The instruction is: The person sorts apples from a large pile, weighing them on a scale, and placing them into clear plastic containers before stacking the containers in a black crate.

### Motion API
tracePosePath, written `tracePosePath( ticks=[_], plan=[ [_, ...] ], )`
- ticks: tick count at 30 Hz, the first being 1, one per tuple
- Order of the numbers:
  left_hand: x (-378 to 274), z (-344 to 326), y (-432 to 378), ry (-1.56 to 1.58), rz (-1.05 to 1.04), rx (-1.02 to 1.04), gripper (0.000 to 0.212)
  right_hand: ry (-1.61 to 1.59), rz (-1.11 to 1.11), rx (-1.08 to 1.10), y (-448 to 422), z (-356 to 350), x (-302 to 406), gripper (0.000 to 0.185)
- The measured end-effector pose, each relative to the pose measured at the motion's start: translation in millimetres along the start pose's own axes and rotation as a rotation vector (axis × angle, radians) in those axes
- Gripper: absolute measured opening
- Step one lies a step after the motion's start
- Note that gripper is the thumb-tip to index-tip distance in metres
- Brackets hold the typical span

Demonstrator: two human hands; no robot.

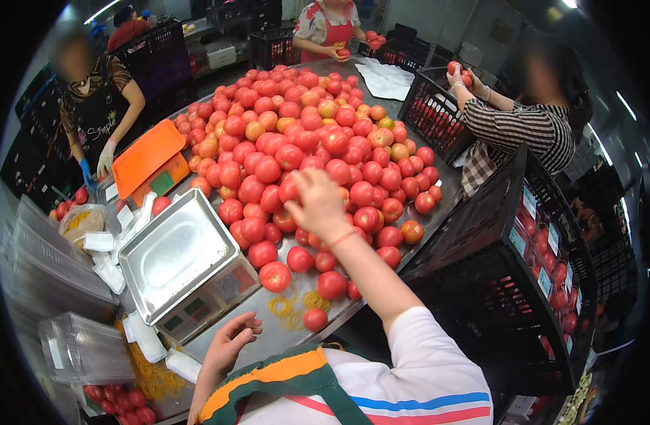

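A large heap of red tomatoes [266, 169], a few of them orange or greenish, lies on a metal table [250, 319]. My right hand [317, 204] reaches over the heap, its fingers on a red tomato [289, 192] near the middle; the hand is slightly blurred, and whether it grips is unclear. Low over the near edge is my left hand [232, 340], empty, fingers apart and slightly curled. Between it and the heap's left side stands a weighing scale with a steel pan [180, 255], the pan bare. Yellow rubber bands [283, 309] lie near a few loose tomatoes.
Clear plastic containers [86, 348] are stacked at left, beside rolls of white material [144, 337]. Orange trays [147, 159] lie beyond the scale. A black crate [479, 297] with packed tomatoes is on the right. Three people work around the table; another crate [434, 109] stands near the striped-sleeved person.
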State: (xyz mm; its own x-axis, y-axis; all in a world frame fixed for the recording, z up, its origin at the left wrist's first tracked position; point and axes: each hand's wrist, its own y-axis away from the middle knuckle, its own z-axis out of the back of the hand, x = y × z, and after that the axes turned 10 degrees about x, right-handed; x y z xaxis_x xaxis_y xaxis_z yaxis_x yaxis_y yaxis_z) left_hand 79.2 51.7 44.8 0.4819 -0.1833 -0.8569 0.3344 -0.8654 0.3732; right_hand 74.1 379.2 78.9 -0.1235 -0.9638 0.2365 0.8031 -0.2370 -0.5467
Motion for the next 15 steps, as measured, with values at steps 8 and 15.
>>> tracePosePath(
  ticks=[8,15],
  plan=[
    [-2,8,-20,0.134,-0.116,-0.108,0.04,-0.299,-0.174,0.079,-7,-62,-1,0.051],
    [-12,32,-41,0.649,-0.166,-0.109,0.062,-0.705,0.282,0.368,8,-15,48,0.029]
  ],
)
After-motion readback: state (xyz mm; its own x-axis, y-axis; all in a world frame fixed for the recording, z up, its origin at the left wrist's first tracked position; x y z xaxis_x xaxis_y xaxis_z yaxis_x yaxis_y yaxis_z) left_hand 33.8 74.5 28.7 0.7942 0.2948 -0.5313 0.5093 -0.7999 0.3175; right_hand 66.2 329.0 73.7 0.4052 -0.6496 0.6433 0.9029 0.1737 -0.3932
